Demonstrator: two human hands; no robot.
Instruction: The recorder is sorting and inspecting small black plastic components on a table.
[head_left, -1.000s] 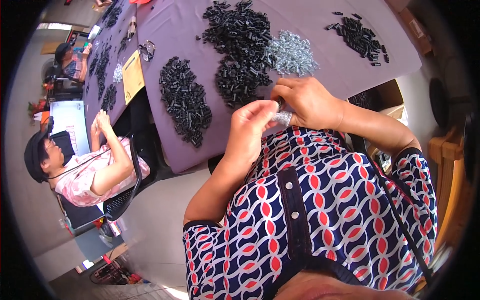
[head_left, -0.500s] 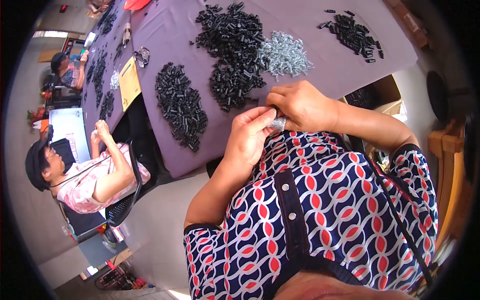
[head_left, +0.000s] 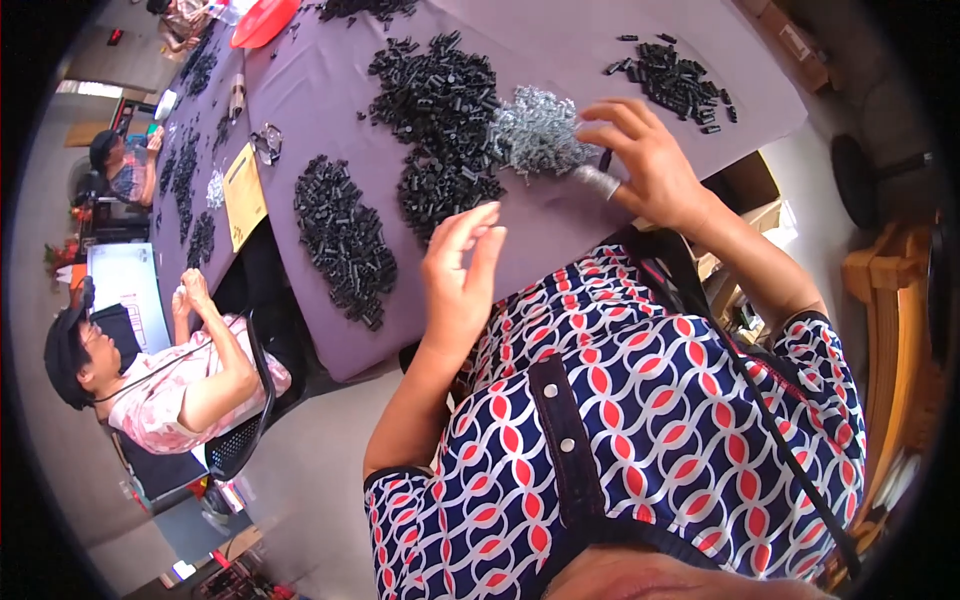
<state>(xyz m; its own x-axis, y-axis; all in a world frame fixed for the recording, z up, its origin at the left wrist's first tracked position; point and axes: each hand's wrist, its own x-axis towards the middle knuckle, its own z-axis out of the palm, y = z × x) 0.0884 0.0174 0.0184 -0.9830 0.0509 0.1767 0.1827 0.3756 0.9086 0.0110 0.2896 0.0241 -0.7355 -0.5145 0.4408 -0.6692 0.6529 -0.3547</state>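
Note:
My left hand is raised at the table's near edge, thumb apart from its fingers and nothing visible in it. Just beyond lies a big heap of small black cylindrical parts. My right hand hovers beside a heap of small silvery metal pieces, its fingers curved. Silvery-white tape wraps its thumb. A small black cylindrical part shows between that thumb and the fingers; its hold is partly hidden. Past this hand is a smaller heap of black parts.
A separate oval heap of black parts lies on the purple-grey tablecloth, left of my hands. Further left are a yellow envelope and a red basin. A co-worker sits at left. A wooden frame stands at right.
My hands were together near my chest, working on a small black part. They have separated: the right has moved forward and right to the silvery heap, the left slightly left.

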